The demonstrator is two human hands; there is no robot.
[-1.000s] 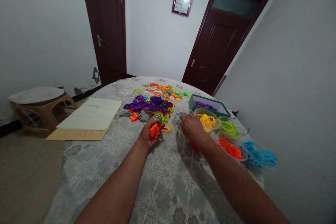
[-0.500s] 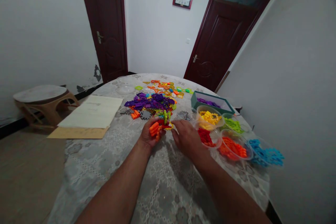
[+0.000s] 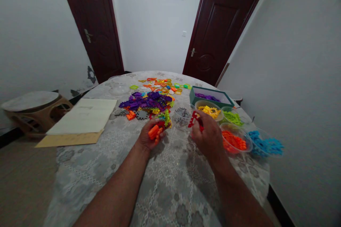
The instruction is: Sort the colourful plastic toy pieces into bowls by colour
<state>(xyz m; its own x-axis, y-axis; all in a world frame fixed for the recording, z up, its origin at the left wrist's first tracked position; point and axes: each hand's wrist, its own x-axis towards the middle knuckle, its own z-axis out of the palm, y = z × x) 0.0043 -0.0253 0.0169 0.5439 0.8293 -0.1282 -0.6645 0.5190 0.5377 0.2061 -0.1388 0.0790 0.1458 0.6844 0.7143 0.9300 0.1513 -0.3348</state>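
Note:
In my left hand (image 3: 147,135) is a small bundle of plastic building pieces, with orange pieces (image 3: 153,132) at the front and a lime green piece (image 3: 167,116) sticking up behind. My fingers curl round them over the tablecloth. My right hand (image 3: 209,133) pinches a red toothed building piece (image 3: 192,119) between thumb and fingers, above a tub of red pieces that the hand mostly hides. Close beyond lie a clear tub of grey pieces (image 3: 183,112) and a tub of yellow pieces (image 3: 210,111).
A purple heap (image 3: 149,100) and mixed orange pieces (image 3: 156,84) cover the table's far middle. On the right stand a green box (image 3: 192,96) and tubs of lime pieces (image 3: 232,117), orange pieces (image 3: 234,140) and blue pieces (image 3: 266,144). Paper (image 3: 85,115) lies left, near a stool (image 3: 32,101).
My right hand has moved away from the left hand, rightward to the red tub, and now holds a red piece. My left hand keeps its bundle. The view has shifted slightly.

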